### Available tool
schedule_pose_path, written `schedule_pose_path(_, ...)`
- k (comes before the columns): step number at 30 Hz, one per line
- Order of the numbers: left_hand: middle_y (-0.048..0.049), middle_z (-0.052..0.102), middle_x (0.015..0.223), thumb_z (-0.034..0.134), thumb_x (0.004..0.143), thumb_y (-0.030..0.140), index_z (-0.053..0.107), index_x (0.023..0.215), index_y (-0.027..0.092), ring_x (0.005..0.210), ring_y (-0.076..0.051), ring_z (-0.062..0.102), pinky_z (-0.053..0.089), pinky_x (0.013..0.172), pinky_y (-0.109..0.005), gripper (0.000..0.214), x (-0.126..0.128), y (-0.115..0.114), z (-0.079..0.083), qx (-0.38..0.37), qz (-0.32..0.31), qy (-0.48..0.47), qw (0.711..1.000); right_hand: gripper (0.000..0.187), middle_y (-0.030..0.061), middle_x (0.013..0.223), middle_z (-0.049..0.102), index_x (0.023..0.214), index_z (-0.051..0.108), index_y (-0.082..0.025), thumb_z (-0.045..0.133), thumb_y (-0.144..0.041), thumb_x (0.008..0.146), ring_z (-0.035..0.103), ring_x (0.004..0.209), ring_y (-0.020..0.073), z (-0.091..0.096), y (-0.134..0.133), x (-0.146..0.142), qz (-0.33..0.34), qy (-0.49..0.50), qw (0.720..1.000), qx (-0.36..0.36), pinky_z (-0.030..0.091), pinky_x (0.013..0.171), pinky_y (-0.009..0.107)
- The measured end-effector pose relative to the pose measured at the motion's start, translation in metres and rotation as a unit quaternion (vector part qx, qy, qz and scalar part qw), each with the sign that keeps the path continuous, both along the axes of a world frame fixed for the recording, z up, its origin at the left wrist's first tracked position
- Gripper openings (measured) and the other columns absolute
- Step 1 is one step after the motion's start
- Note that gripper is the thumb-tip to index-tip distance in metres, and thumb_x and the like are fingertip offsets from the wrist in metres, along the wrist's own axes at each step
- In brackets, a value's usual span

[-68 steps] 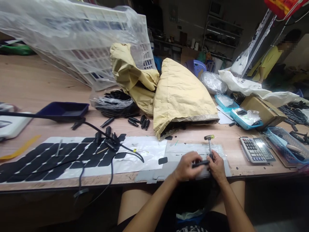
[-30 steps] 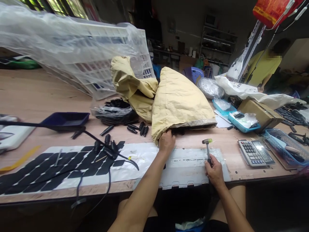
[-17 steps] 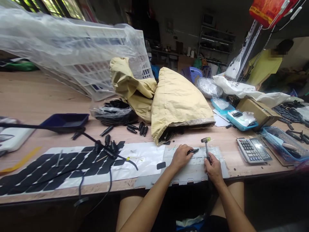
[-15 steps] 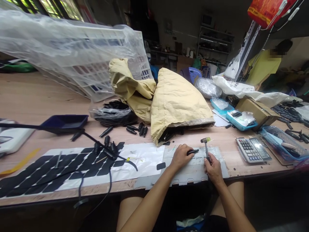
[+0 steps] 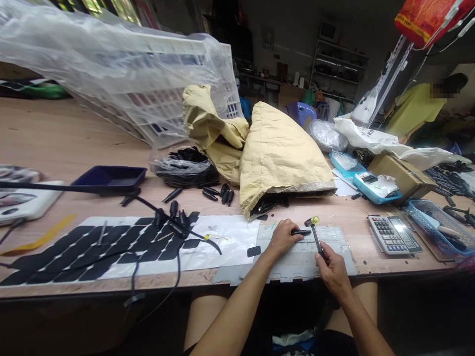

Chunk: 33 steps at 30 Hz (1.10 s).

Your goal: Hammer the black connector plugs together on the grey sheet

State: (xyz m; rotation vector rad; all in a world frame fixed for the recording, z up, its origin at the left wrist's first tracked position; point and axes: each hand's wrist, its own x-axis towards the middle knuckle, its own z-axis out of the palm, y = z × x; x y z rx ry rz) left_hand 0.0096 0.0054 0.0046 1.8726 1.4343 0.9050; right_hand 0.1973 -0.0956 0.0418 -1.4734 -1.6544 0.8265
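Note:
My left hand [image 5: 282, 238] is closed on a slim black cylindrical part [image 5: 301, 232], pressed low over a grey board [image 5: 293, 262] at the table's front edge. My right hand [image 5: 333, 269] grips the dark handle of a small hammer [image 5: 315, 233]. The hammer's head, with a yellow-green face at one end, is just right of the black part's tip; I cannot tell whether they touch. Left of the board lies a white sheet [image 5: 230, 242] with rows of black rounded pads [image 5: 122, 244]. Several black parts [image 5: 173, 209] stand on it.
A yellow sack [image 5: 285, 153] with black parts at its mouth lies behind the board. To the right are a calculator [image 5: 391, 235] and a blue basket [image 5: 438, 217]. A dark blue tray [image 5: 111, 179] and black cable [image 5: 208, 241] are left. A person in yellow [image 5: 415, 109] is behind.
The whole view has shifted, moving the scene slightly to the right. The hammer's head has tilted to the left, nearer the black part's tip. Both hands keep their holds.

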Motion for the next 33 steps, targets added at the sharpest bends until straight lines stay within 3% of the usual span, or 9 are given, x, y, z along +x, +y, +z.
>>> schedule_pose_path(3,-0.0028,0.062,0.086,0.076,0.074,0.026,0.074,0.083,0.021,0.094,-0.022,0.054,0.042,0.083,-0.033,0.011,0.000,0.000,0.000,0.002,-0.003,0.005,1.000,0.041,0.0041,0.076,0.066,0.121,0.067,-0.013,0.055,-0.036,0.089,0.059,0.064,0.0183,-0.003,-0.002,-0.001,-0.004,-0.017,1.000,0.001,0.050,0.059,0.026)
schedule_pose_path(7,-0.0030,0.062,0.087,0.076,0.074,0.026,0.074,0.083,0.021,0.095,-0.022,0.054,0.042,0.083,-0.033,0.010,0.001,0.001,0.000,-0.004,-0.002,0.004,1.000,0.044,-0.0005,0.065,0.059,0.124,0.065,-0.013,0.053,-0.038,0.090,0.050,0.050,0.0141,-0.005,-0.001,-0.001,-0.006,0.014,0.999,-0.036,0.045,0.047,0.023)
schedule_pose_path(10,-0.0030,0.062,0.087,0.075,0.075,0.027,0.074,0.083,0.021,0.095,-0.022,0.053,0.041,0.084,-0.033,0.011,0.000,0.001,-0.001,-0.009,-0.003,0.001,1.000,0.047,-0.0005,0.064,0.059,0.127,0.064,-0.013,0.055,-0.039,0.088,0.050,0.050,0.0140,-0.002,0.000,-0.005,-0.011,0.038,0.999,-0.021,0.044,0.045,0.023)
schedule_pose_path(17,-0.0029,0.061,0.085,0.074,0.074,0.028,0.074,0.081,0.022,0.093,-0.022,0.053,0.041,0.082,-0.033,0.009,0.000,0.000,-0.001,-0.009,-0.006,0.010,1.000,0.041,-0.0019,0.062,0.057,0.121,0.067,-0.017,0.057,-0.037,0.088,0.049,0.048,0.0127,-0.008,0.003,-0.008,0.032,0.043,0.998,-0.046,0.042,0.043,0.021)
schedule_pose_path(23,-0.0041,0.063,0.087,0.072,0.078,0.028,0.073,0.085,0.020,0.094,-0.023,0.053,0.042,0.085,-0.035,0.011,-0.002,0.001,0.003,0.004,-0.007,0.005,1.000,0.051,-0.0034,0.064,0.055,0.124,0.060,-0.011,0.059,-0.045,0.086,0.048,0.045,0.0113,-0.014,0.019,0.005,-0.045,0.143,0.988,-0.044,0.042,0.044,0.024)
schedule_pose_path(25,-0.0044,0.063,0.088,0.068,0.082,0.030,0.071,0.087,0.020,0.093,-0.023,0.053,0.042,0.085,-0.035,0.011,-0.003,-0.012,0.008,0.028,-0.017,-0.009,0.999,0.049,-0.0035,0.063,0.055,0.118,0.062,-0.011,0.061,-0.047,0.085,0.049,0.044,0.0109,-0.014,0.023,0.007,-0.064,0.180,0.981,-0.044,0.042,0.043,0.023)
schedule_pose_path(28,-0.0062,0.063,0.093,0.057,0.091,0.034,0.066,0.096,0.021,0.093,-0.022,0.054,0.043,0.085,-0.035,0.017,-0.001,-0.056,0.009,0.092,-0.048,-0.062,0.993,0.048,-0.0039,0.064,0.056,0.115,0.061,-0.012,0.064,-0.048,0.082,0.048,0.042,0.0097,-0.016,0.025,0.010,-0.073,0.231,0.969,-0.048,0.040,0.040,0.022)
schedule_pose_path(31,-0.0072,0.064,0.093,0.047,0.097,0.039,0.062,0.102,0.021,0.088,-0.021,0.056,0.043,0.080,-0.033,0.024,0.005,-0.112,-0.004,0.141,-0.147,-0.076,0.976,0.048,-0.0042,0.065,0.056,0.117,0.059,-0.014,0.064,-0.048,0.083,0.047,0.042,0.0091,-0.018,0.024,0.011,-0.070,0.246,0.965,-0.058,0.037,0.038,0.021)
schedule_pose_path(33,-0.0059,0.064,0.088,0.043,0.099,0.041,0.061,0.101,0.021,0.079,-0.019,0.056,0.041,0.078,-0.034,0.027,0.010,-0.141,-0.020,0.167,-0.214,-0.027,0.962,0.046,-0.0044,0.065,0.056,0.116,0.060,-0.014,0.063,-0.046,0.084,0.047,0.042,0.0089,-0.019,0.023,0.010,-0.062,0.234,0.969,-0.056,0.037,0.038,0.021)
